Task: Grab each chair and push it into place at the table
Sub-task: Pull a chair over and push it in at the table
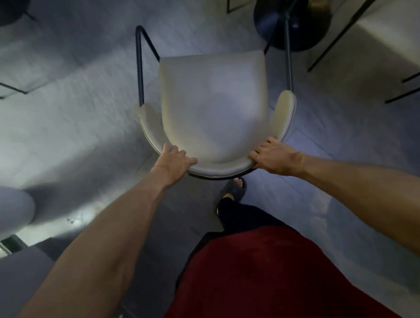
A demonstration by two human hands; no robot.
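Head view, looking straight down, shows two chairs, two hands and one slippered foot. At the far left edge sits a pale rounded shape (0,214), too blurred to name. Next comes the left hand (175,162), its arm stretched forward and its fingers curled over the top rim of the backrest at the rear left curve, gripping it.

The white armchair (213,106) stands on the grey floor (68,122) in the middle of the view. Its curved backrest is nearest the person and spans the gap between the two hands. Its seat runs ahead of them, and thin black legs reach toward the top of the view. Just below the backrest, a foot in a dark slipper (231,190) steps forward above a red garment (257,284).

The right hand (274,159) clasps the rear right curve of the same rim, fingers wrapped over the edge. Beyond the chair's right front leg lies a black round pedestal base (289,19); whether the leg touches it cannot be told. The second chair (399,40), white with a black frame, stands at the upper right, apart from both hands.
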